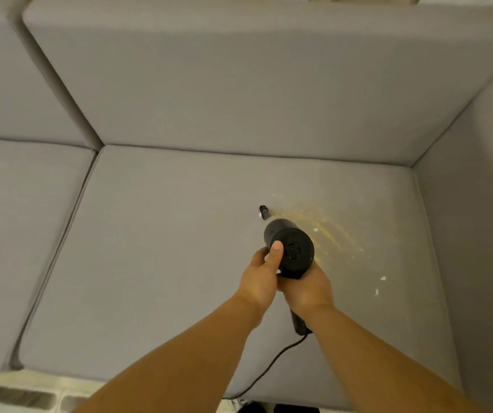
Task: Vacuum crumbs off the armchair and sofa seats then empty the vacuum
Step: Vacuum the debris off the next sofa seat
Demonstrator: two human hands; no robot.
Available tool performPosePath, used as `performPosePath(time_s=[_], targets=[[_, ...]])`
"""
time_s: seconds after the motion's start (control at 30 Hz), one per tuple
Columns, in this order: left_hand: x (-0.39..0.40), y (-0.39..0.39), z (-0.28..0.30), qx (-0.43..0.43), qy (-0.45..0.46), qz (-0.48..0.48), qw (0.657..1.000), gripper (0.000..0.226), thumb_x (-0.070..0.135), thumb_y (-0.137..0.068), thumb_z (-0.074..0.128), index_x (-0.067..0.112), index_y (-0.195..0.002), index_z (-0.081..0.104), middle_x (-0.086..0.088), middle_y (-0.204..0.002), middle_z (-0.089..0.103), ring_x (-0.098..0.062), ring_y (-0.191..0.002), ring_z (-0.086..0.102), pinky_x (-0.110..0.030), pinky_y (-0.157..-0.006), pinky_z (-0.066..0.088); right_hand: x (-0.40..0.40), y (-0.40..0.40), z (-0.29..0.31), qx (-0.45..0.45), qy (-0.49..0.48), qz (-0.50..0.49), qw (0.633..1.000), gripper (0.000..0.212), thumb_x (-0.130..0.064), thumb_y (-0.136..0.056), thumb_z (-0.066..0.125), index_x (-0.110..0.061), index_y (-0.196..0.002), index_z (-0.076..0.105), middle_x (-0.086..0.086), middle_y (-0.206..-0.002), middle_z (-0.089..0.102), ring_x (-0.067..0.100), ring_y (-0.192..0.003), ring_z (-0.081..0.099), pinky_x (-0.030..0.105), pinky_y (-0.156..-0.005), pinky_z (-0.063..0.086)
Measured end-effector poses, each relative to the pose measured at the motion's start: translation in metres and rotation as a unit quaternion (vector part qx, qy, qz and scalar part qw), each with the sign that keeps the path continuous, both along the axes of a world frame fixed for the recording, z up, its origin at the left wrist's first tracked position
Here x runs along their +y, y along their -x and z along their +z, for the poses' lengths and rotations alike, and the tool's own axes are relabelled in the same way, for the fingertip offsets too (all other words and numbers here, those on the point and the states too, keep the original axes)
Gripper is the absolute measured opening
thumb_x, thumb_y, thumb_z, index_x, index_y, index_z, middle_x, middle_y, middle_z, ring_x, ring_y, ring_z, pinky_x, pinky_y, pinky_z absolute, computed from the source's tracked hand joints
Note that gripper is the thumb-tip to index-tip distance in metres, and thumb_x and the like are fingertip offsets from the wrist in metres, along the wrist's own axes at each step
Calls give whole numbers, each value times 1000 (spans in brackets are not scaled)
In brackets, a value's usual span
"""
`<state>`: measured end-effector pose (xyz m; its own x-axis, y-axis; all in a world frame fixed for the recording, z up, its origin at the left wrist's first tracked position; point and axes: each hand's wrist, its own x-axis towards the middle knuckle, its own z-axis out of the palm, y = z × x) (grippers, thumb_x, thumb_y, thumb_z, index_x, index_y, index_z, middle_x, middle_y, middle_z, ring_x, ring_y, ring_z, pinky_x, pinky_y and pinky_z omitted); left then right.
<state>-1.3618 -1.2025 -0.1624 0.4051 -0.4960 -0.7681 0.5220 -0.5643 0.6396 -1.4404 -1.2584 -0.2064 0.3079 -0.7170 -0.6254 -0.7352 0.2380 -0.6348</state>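
Vacuum (291, 248): black, corded, narrow nozzle on crumbs (333, 234).

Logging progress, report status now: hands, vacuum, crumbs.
Both hands, left hand and right hand, grip vacuum. Nozzle on sofa seat. Crumbs remain right of nozzle. Nothing blocking.

I see one black handheld vacuum (291, 251) with one cord (269, 371), and my two hands, left hand (261, 278) and right hand (308, 286). Two grey seat cushions (164, 248) show, two back cushions (239, 84), and one scatter of yellow crumbs (328, 231).
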Motion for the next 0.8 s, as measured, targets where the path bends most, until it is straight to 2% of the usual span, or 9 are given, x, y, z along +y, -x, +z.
performPosePath(time_s=[0.13, 0.23, 0.37, 0.5, 0.57, 0.63, 0.8], targets=[[-20, 26, 6, 25, 10, -13, 1000, 60, 57, -91, 43, 24, -141, 41, -4, -133, 54, -25, -120, 53, -39, -107, 38, -19, 29, 11, 33, 15, -19, 999, 40, -24, -77, 76, -30, -114, 62, -6, -84, 67, 18, -75, 62, 28, -59, 43], [-31, 36, 13, 34, 14, -4, 999, 58, 56, -92, 43, 23, -139, 43, -4, -132, 55, -25, -120, 53, -37, -105, 39, -29, 41, 20, 44, 22, -20, 999, 38, -23, -76, 75, -31, -111, 62, -6, -81, 67, 17, -71, 62, 26, -55, 43], [-35, 31, 21, -5, 14, 16, 1000, 58, 56, -91, 44, 24, -139, 42, -3, -132, 55, -22, -118, 54, -28, -91, 40, -35, 29, 23, 12, 17, 3, 1000, 33, -25, -77, 75, -29, -109, 65, -9, -79, 66, 11, -70, 61, 23, -54, 41], [-46, 11, 17, -20, -4, 47, 999, 58, 56, -92, 43, 23, -139, 42, -4, -132, 55, -24, -119, 54, -32, -99, 39, -46, 4, 13, -20, 1, 28, 999, 37, -28, -78, 76, -32, -112, 62, -10, -85, 67, 15, -78, 62, 25, -59, 43], [-52, 9, 11, -16, -9, 41, 999, 57, 55, -92, 44, 21, -138, 44, -5, -131, 56, -25, -118, 55, -37, -103, 40, -52, 4, 7, -13, -6, 30, 999, 40, -27, -78, 76, -32, -114, 60, -6, -90, 68, 19, -81, 63, 28, -62, 45], [-59, 19, 7, -12, -9, 21, 1000, 59, 55, -91, 44, 21, -140, 42, -6, -132, 55, -25, -119, 54, -35, -103, 40, -59, 16, 2, -2, -5, 19, 1000, 42, -25, -78, 76, -31, -116, 61, -5, -91, 68, 20, -82, 63, 29, -65, 46], [-76, 57, 13, 24, 5, 4, 1000, 58, 54, -93, 43, 21, -140, 41, -7, -135, 52, -26, -121, 52, -36, -104, 40, -74, 60, 13, 38, 18, -7, 999, 36, -22, -78, 76, -30, -111, 63, -9, -77, 62, 12, -68, 57, 23, -54, 40]])
